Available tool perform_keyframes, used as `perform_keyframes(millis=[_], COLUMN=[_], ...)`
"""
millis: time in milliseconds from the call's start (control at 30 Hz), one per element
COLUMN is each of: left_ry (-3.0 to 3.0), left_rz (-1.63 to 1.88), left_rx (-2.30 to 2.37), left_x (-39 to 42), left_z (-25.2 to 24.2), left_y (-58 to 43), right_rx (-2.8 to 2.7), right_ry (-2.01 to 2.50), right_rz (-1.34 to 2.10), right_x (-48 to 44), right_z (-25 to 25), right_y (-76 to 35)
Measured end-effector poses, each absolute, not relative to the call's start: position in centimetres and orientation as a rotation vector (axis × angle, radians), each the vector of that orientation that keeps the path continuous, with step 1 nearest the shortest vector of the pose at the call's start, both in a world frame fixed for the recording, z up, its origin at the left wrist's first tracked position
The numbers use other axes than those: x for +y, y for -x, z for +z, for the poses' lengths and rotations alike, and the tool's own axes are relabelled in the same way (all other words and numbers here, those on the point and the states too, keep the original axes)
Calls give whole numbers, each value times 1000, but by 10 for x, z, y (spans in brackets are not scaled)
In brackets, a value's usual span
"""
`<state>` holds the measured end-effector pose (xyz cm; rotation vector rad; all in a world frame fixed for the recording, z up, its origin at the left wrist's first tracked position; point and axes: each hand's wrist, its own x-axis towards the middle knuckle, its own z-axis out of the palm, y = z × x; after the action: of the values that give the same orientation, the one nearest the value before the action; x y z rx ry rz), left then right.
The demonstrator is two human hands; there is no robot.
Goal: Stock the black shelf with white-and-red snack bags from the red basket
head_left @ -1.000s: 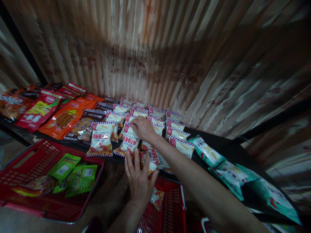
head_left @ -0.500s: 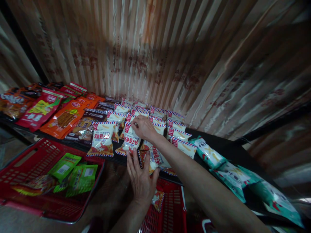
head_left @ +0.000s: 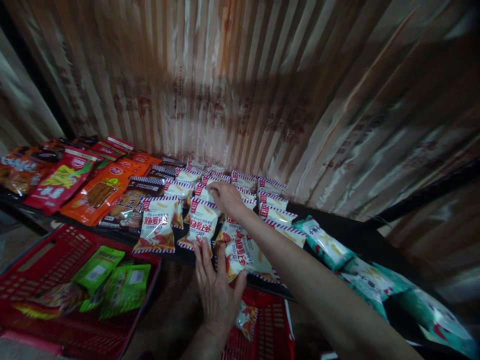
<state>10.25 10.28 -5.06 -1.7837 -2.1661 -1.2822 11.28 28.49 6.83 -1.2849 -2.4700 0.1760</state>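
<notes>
Several white, red and blue snack bags stand in rows on a black shelf [head_left: 339, 222]. My left hand [head_left: 215, 295] has its fingers spread, the fingertips at the lower edge of an upright white bag [head_left: 202, 220]. Beside its thumb, another white bag [head_left: 243, 255] lies on its side at the shelf front. My right hand [head_left: 228, 200] reaches over the rows, its fingers bent together just behind the upright bag; whatever they may hold is hidden. A further white bag [head_left: 157, 225] stands to the left.
Red, orange and brown snack packs [head_left: 101, 192] fill the shelf's left part; teal bags [head_left: 367, 280] lie at the right. Below is a red basket [head_left: 33, 250] with green packets, and another red basket [head_left: 275, 325] with one small bag. Corrugated sheeting [head_left: 210, 75] rises behind.
My right hand has shifted slightly back from the top of the upright bag. My left hand stays at the bag's lower edge. The camera view has tilted slightly, so the shelf appears lower.
</notes>
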Motion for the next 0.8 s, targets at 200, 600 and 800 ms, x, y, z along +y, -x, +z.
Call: perform_keyframes(millis=[200,600,800], left_ry=[1795,1826,1835], left_rz=[-1258,-1346,-1351], left_rx=[-2176,-2168,-2180], left_x=[104,105,106], left_z=[-48,-47,-47], left_y=[-101,-97,-96], right_rx=[-2430,-2410,-2485], right_ry=[1374,1603,1713], right_rz=[231,46,67], right_x=[297,325,339], right_z=[71,78,76], right_y=[-108,-118,-121])
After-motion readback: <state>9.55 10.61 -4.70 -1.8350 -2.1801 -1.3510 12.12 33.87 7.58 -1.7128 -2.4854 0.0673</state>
